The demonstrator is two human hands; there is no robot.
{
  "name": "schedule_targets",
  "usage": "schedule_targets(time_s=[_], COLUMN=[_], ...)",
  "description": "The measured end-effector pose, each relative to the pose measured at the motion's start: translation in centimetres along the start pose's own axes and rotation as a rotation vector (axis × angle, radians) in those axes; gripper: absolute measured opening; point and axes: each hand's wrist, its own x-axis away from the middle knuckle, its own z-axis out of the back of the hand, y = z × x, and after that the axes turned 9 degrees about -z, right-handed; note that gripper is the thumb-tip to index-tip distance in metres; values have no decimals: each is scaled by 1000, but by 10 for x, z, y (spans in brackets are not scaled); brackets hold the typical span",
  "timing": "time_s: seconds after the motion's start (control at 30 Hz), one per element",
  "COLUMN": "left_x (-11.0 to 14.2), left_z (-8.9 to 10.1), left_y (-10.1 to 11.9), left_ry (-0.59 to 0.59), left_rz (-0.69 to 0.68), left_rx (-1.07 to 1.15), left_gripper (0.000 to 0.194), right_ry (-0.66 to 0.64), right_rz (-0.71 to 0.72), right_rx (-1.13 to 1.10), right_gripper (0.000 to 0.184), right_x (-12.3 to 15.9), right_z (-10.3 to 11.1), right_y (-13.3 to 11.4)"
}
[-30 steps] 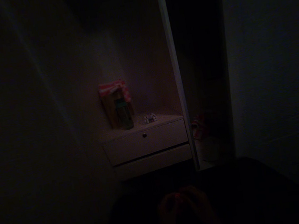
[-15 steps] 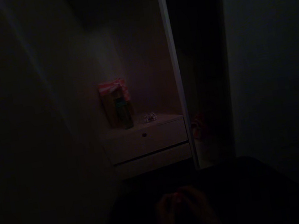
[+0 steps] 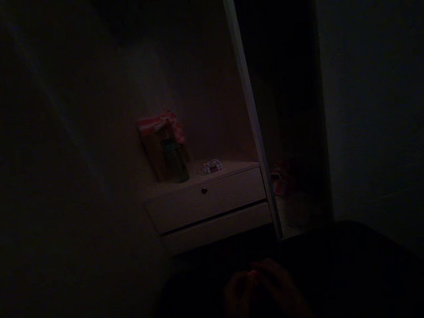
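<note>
It is very dark, and only dim outlines of my hands show at the bottom centre. My left hand (image 3: 236, 293) and my right hand (image 3: 280, 281) meet at the fingertips, both closed in a pinch. Between the fingertips is a small reddish thing (image 3: 252, 275), too dark to name. Below and around the hands lies a dark surface (image 3: 350, 260) whose kind I cannot make out.
Ahead stands a pale cabinet with a drawer (image 3: 232, 190) and a lock. On its shelf are a bottle (image 3: 176, 164), a brown bag or box (image 3: 153, 154) under a red-and-white cloth (image 3: 156, 120), and a small patterned object (image 3: 213, 166). An upright panel (image 3: 242, 69) rises beside it.
My hands stay together, shifting only very slightly. The reddish thing between the fingertips shows a little less. The view has barely moved, and the shelf looks sharper.
</note>
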Motion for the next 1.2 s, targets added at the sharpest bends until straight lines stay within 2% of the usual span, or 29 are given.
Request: schedule_targets(time_s=[0.13, 0.33, 0.47, 0.6, 0.73, 1.0, 1.2], left_x=[-1, 1, 1, 0, 1, 1, -1], left_z=[2, 1, 1, 3, 4, 9, 10], left_y=[1, -3, -6, -8, -10, -2, 0], left_ry=[-18, -20, -20, -51, -71, -71, -71], left_rz=[12, 8, 11, -6, -19, -55, -52], left_rx=[21, 17, 38, 6, -45, -106, -88], left_gripper=[52, 52, 51, 50, 52, 51, 52], right_ry=[35, -64, -66, -12, -26, -66, -82], right_rz=[-84, -82, -86, -41, 4, -18, -65], right_rx=[8, 3, -32, -3, 2, 3, -35], right_gripper=[38, 37, 40, 42, 37, 29, 30], right_x=[1, 1, 1, 1, 1, 2, 2], right_z=[-1, -3, -4, -3, -3, -3, -3], right_y=[-1, -2, -5, -10, -11, -9, -11])
